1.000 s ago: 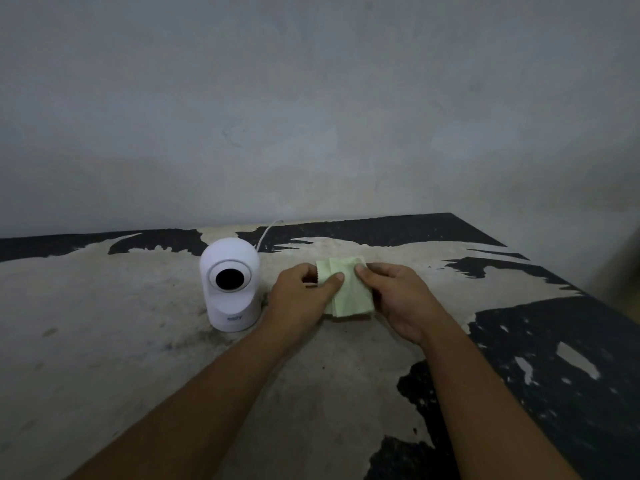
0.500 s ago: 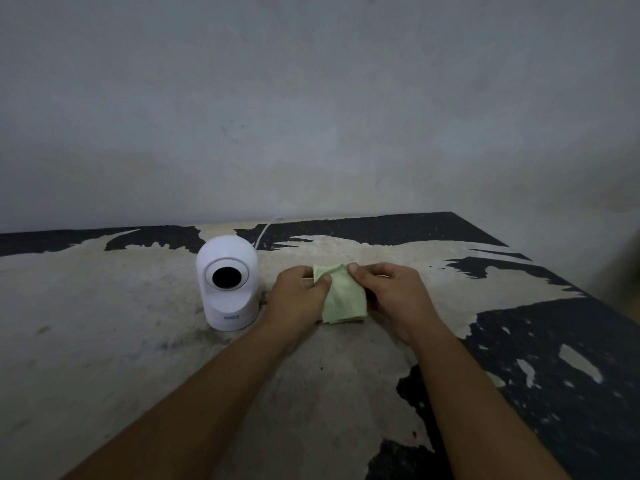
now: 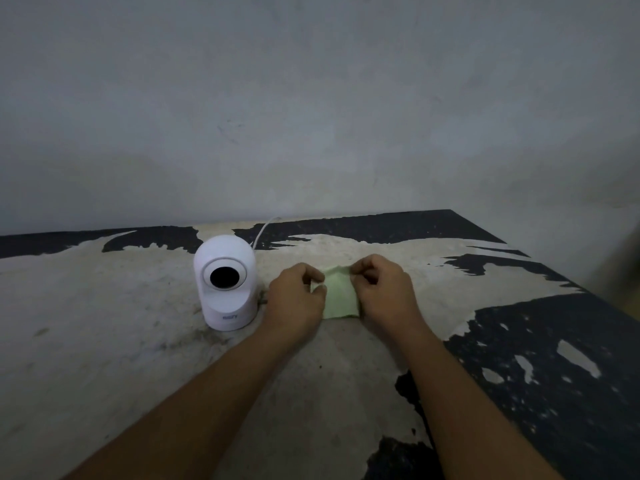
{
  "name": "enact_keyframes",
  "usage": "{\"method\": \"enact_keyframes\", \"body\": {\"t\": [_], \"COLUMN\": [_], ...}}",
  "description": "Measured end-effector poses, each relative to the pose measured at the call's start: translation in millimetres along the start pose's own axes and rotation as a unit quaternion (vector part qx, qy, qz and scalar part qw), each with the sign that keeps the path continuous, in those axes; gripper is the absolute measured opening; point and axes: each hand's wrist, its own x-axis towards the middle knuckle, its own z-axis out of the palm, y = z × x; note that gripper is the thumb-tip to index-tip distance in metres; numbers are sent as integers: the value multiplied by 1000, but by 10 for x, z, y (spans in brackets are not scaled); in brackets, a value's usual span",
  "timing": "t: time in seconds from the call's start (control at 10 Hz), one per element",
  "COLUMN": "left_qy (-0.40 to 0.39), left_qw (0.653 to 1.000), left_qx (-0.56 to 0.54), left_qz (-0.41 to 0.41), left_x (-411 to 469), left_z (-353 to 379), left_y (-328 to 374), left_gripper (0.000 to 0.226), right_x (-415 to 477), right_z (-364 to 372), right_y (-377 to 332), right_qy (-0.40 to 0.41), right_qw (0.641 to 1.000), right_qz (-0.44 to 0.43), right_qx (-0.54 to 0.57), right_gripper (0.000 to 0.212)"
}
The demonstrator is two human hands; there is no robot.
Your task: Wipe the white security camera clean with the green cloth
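Observation:
The white security camera (image 3: 227,284) stands upright on the worn table (image 3: 104,341), its round dark lens facing me. Just to its right, the small folded green cloth (image 3: 341,297) is held between both hands, low over the tabletop. My left hand (image 3: 296,301) pinches the cloth's left edge, a short gap away from the camera's base. My right hand (image 3: 384,291) pinches its upper right corner. Part of the cloth is hidden behind my fingers.
A thin white cable (image 3: 263,232) runs from behind the camera toward the grey wall (image 3: 311,116) at the back. The table's black coating is peeled in large patches; its right edge (image 3: 571,275) slants away at the right.
Both hands have shifted their pinch on the cloth, folding it smaller and drawing it a little closer to me. The camera has not moved.

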Motion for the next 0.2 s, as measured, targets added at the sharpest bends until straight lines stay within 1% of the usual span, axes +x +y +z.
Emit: {"method": "enact_keyframes", "body": {"t": [0.1,0.2], "left_qy": [6,32], "left_qw": [998,996], "left_qx": [52,52], "left_qz": [31,62], "left_x": [-23,-67], "left_z": [13,18], "left_y": [-5,60], "left_gripper": [16,16], "right_x": [-3,24], "right_z": [44,46], "right_y": [52,61], "right_qy": [-31,8], "right_qw": [994,993], "right_qz": [-57,-49], "right_qx": [-86,-108], "right_gripper": [24,27]}}
